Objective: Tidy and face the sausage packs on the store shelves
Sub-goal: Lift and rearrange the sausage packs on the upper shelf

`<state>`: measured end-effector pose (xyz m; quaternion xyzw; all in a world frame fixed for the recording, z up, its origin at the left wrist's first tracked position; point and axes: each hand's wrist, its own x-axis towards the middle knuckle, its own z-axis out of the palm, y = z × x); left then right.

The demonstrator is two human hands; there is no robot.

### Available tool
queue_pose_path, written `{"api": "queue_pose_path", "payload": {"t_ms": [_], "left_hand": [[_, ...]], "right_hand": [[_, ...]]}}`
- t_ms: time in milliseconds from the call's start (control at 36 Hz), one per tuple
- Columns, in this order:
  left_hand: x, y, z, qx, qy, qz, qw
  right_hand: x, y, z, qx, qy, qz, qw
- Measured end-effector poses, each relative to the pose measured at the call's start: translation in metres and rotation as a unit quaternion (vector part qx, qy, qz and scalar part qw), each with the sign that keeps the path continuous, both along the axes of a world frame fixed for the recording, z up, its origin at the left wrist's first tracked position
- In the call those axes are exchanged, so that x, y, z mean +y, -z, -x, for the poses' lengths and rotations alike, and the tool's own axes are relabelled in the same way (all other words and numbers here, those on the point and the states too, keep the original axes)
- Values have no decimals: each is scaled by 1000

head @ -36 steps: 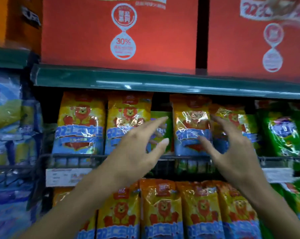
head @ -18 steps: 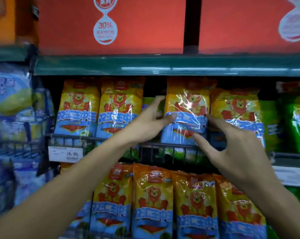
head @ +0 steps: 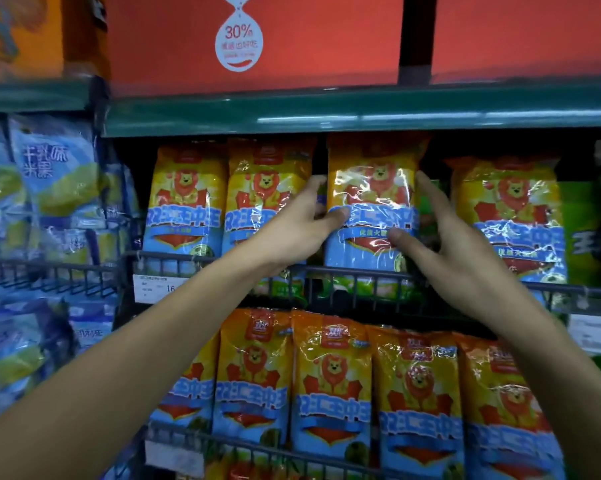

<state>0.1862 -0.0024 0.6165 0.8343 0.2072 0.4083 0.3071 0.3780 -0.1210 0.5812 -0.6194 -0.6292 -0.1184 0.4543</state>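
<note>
Presently both hands hold one yellow-and-blue sausage pack (head: 371, 216) on the upper wire-fronted shelf (head: 326, 271), apparently to square it upright and label-forward behind the front rail. Left hand (head: 292, 230) grips the pack's left edge, thumb on its face, fingers curled behind. Right hand (head: 444, 244) pinches the right edge, thumb on the lower face, fingers along its side. Pack stands third in its row, between neighbouring packs (head: 268, 202), with a green pack (head: 427, 209) behind.
</note>
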Motion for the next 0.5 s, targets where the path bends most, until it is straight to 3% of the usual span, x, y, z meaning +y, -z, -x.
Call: {"api": "queue_pose_path", "payload": {"t_ms": [194,333,444,500], "left_hand": [[-3,-4,7,85,-57,-62,993],[-3,6,9,40,-53,-105,992],[-6,18,20,-10,-82,-231,969],[-4,24,25,23,-97,-326,940]], "right_hand": [[10,1,5,-28,12,0,1000],[4,-3,9,-26,14,33,999],[5,-6,6,-39,33,50,997],[7,-7,3,-37,35,45,998]]}}
